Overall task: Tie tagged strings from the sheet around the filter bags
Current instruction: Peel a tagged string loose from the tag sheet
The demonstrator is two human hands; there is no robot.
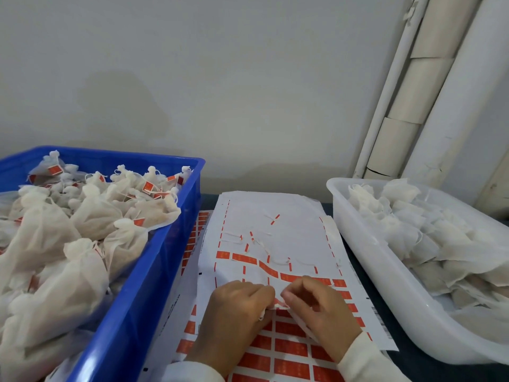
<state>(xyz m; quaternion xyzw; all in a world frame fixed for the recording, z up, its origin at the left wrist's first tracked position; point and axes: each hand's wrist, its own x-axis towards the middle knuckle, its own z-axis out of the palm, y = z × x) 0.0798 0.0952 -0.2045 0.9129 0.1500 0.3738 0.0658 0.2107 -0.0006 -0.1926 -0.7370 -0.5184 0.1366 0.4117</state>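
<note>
With tied filter bags [91,216] in the blue crate [154,260] at the bench's left edge, the left hand [234,312] should pin the sheet [275,244] while the right hand [319,307], pinching a tagged string [279,301], peels slowly; untied bags wait in the white tub [366,260] right.

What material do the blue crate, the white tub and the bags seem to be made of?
Blue crate: likely hard plastic, glossy, with a moulded rim.
White tub: probably translucent plastic; the contents show dimly through its wall.
Filter bags: thin white mesh or non-woven fabric, matte and crumpled.
</note>
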